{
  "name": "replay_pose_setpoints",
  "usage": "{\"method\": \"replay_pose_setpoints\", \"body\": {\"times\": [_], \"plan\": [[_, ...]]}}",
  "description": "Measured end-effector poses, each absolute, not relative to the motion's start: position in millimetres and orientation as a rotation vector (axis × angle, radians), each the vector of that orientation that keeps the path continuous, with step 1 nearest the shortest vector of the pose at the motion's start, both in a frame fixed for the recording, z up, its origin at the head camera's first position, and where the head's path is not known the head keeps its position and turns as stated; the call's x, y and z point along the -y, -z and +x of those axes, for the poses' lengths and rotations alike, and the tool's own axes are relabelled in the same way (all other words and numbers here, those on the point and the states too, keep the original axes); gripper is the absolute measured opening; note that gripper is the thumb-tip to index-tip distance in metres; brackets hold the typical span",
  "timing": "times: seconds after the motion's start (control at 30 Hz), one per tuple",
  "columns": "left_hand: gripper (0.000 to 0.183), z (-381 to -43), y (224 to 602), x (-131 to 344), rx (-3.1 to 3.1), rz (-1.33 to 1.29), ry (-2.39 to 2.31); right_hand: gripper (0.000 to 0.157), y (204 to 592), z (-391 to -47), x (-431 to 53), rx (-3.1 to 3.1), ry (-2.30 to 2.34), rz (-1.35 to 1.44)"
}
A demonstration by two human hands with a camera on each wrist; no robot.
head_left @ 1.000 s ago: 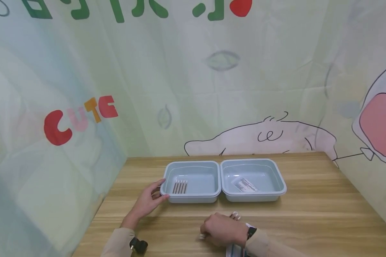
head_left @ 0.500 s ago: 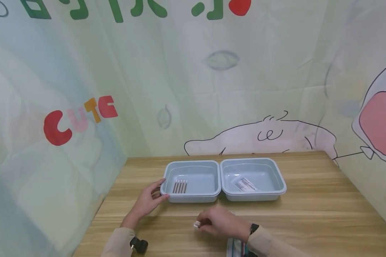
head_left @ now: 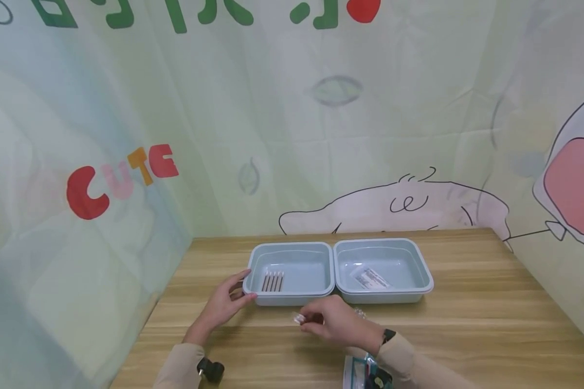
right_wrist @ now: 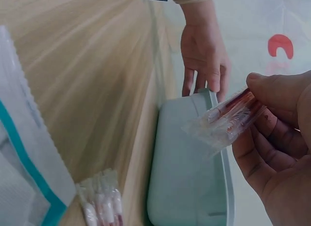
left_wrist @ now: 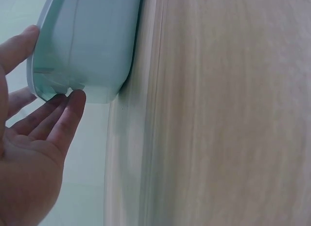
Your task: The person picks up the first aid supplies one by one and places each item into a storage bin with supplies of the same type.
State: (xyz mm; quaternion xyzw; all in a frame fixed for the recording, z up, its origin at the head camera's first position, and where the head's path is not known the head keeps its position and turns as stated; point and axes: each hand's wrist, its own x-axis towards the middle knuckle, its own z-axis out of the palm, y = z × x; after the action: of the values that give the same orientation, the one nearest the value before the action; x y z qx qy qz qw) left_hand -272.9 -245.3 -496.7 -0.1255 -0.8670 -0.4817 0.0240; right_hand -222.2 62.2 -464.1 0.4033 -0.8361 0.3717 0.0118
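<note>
My left hand [head_left: 224,305] grips the left corner of a pale blue plastic tray [head_left: 309,300]; in the left wrist view its thumb and fingers [left_wrist: 73,109] lie either side of the rim. My right hand [head_left: 343,322] pinches a clear packet of cotton swabs [right_wrist: 228,116] with reddish-brown stems between thumb and fingers. It is just in front of that tray, lower than its front wall in the head view. Inside the left tray several brown-stemmed swabs [head_left: 272,282] lie side by side. A second tray [head_left: 384,297] adjoins it, holding a packet with printed text [head_left: 371,279].
Another clear packet of swabs [right_wrist: 104,201] lies on the wooden table [head_left: 491,319], partly behind my right hand in the head view. A white and teal package [head_left: 355,373] lies at the front edge, partly under my right forearm. A printed curtain [head_left: 253,108] surrounds the table.
My right hand has risen from the table toward the left tray, bringing the packet of cotton swabs with it. Another packet now shows behind its wrist. My left hand has stayed on the tray corner.
</note>
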Motion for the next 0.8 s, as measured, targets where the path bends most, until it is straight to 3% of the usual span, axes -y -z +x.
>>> {"method": "replay_pose_setpoints", "body": {"times": [0.8], "plan": [[0.068,-274.3,498.9,246.0,2.660,-0.388,1.517,0.012,444.3,-227.6,-65.6,2.601,-1.185,1.140]]}}
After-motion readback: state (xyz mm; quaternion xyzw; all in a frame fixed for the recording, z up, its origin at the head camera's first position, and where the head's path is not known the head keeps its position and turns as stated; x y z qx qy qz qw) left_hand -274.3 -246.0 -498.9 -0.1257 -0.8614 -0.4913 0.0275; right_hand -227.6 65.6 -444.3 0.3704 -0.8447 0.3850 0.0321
